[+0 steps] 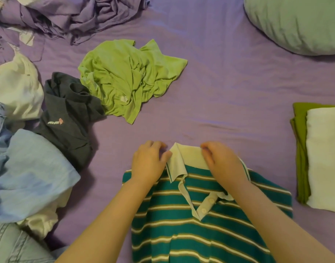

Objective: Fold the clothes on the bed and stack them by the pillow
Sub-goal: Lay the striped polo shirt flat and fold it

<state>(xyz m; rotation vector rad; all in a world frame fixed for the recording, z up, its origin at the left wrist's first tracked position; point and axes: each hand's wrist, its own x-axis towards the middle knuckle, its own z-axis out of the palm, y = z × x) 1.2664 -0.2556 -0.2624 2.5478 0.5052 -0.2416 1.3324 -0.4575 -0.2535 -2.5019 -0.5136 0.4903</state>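
Closest in, the striped polo shirt [191, 221] lies face up at the near edge of the bed [229, 82], teal with white and tan bands, its sides apparently already turned under so the body makes a narrow panel. Both hands work at its white collar [183, 158]. The left hand [148, 164] has its fingers curled at the collar's left point, thumb against the fabric edge, seemingly pinching it. The right hand [221, 162] curls over the collar's right side, fingertips tucked onto the fold, holding it down. The button placket below them gapes open and a little crooked.

I'd judge this the tidying step of one fold: squaring the collar before the shirt is doubled over. The next move calls for both hands to take one end and bring it over the other without letting the turned-under sides slip out, then carry it to the pile.

That pile, a folded white garment [326, 158] on a folded olive green one [300, 149], sits at the right edge of the bed, with the pale green pillow [299, 23] well beyond it at the far right corner. Still unfolded: a crumpled lime green shirt [128, 78] mid-bed, a dark grey shirt [68, 114] beside it, and light blue, white and denim pieces heaped along the left edge.
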